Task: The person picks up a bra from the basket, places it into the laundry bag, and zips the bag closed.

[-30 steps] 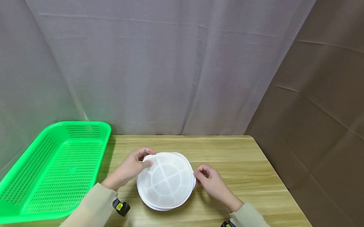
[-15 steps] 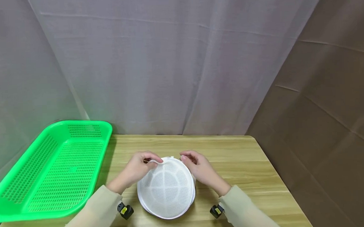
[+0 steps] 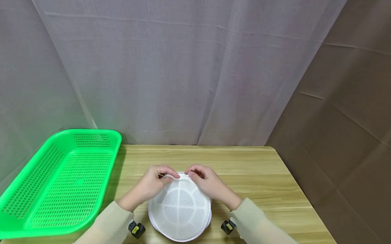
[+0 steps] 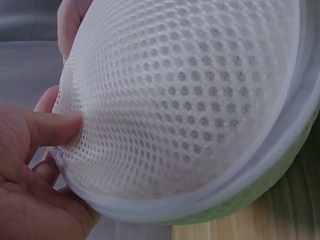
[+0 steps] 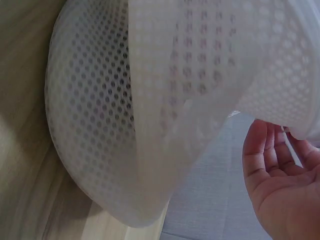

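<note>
The person in front of me has a round white mesh laundry bag [image 3: 179, 214] over the near middle of the wood-grain table [image 3: 266, 191]; the left hand [image 3: 153, 181] pinches its far edge, thumb closed down over the bunched mesh; close beside it the right hand [image 3: 208, 182] grips that same edge, fingers curled in; a green plastic basket [image 3: 41, 232] sits off to the left.

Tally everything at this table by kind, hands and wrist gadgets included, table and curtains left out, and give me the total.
Hands, left hand and right hand: 2
Black wrist gadgets: 2
Green basket: 1
White mesh item: 1
Total: 6
</note>
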A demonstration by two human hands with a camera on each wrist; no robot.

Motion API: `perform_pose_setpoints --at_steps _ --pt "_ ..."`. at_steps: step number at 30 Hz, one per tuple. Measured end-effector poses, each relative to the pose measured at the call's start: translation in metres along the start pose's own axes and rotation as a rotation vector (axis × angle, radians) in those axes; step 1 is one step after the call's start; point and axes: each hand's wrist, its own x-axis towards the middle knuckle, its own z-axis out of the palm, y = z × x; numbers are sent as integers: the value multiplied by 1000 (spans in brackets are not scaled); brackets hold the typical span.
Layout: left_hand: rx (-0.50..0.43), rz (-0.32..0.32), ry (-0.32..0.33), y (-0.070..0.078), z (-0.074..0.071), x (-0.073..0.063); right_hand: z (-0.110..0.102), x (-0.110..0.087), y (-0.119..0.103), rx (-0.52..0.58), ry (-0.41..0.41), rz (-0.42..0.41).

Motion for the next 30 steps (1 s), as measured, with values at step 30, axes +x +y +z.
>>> perform_pose_setpoints --at_steps 30 --pt "-13 -110 170 -9 5 -1 -1 -5 11 -170 76 -37"
